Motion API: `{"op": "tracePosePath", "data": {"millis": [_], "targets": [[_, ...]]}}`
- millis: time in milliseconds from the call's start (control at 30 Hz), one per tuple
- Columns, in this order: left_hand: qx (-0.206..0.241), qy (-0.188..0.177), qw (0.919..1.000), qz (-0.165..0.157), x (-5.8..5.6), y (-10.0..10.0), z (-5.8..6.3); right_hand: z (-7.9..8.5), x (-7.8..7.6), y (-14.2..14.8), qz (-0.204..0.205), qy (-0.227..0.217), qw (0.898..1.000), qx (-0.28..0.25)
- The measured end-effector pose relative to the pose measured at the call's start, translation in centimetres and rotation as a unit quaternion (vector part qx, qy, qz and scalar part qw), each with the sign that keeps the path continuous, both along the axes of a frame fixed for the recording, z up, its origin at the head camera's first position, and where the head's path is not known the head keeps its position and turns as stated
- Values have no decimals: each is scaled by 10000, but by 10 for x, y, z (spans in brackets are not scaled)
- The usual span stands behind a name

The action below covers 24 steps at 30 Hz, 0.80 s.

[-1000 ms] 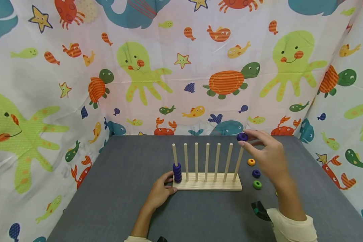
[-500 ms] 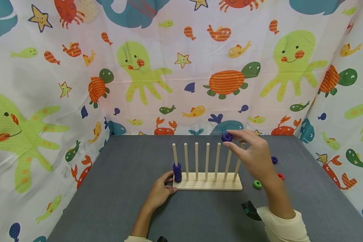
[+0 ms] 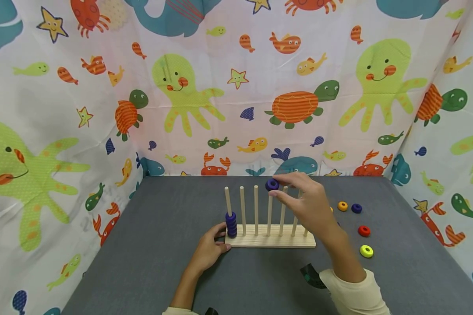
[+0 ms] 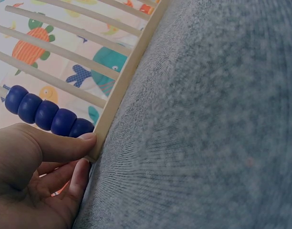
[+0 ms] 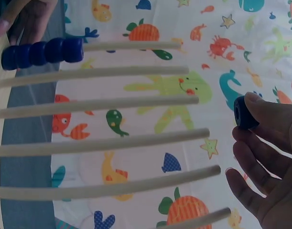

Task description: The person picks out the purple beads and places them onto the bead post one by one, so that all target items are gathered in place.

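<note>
A wooden base [image 3: 276, 241] with several upright pegs stands on the grey table. Several dark blue rings [image 4: 47, 113] are stacked on its leftmost peg. My left hand [image 3: 210, 247] grips the base's left end, thumb in front and fingers behind, as the left wrist view shows. Between thumb and fingertips, my right hand [image 3: 309, 205] pinches another dark blue ring [image 5: 244, 113]. That ring is held up at the height of the peg tops, overlapping the top of a middle peg in the head view. The right hand hides part of the rightmost pegs.
Right of the base lie loose rings: an orange ring [image 3: 342, 206], a blue ring [image 3: 356, 208], a red ring [image 3: 364, 231] and a yellow ring [image 3: 366, 251]. Others are partly hidden behind the right hand. A sea-animal curtain [image 3: 236, 109] borders the table at the back and sides.
My right hand has carried the blue ring leftward, from above the rightmost peg to a middle peg, uncovering loose rings on the right. The left hand and base have stayed put.
</note>
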<state>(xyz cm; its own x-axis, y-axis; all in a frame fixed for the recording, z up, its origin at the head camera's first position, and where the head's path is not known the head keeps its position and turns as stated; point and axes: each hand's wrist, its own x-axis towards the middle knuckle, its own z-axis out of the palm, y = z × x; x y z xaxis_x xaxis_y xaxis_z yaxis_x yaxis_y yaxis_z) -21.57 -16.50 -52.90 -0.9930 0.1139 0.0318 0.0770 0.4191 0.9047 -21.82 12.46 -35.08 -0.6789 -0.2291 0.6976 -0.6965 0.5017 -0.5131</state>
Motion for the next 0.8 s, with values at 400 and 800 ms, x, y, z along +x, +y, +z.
{"op": "tracePosePath", "data": {"millis": [400,800], "targets": [[47,39,10000,-7,-1,0,-2,2,-4,-26,339,-314,9989,118],[89,-48,9999,-17,-1,-1,-1,-2,-9,-54,646,-160,9973,312]]}}
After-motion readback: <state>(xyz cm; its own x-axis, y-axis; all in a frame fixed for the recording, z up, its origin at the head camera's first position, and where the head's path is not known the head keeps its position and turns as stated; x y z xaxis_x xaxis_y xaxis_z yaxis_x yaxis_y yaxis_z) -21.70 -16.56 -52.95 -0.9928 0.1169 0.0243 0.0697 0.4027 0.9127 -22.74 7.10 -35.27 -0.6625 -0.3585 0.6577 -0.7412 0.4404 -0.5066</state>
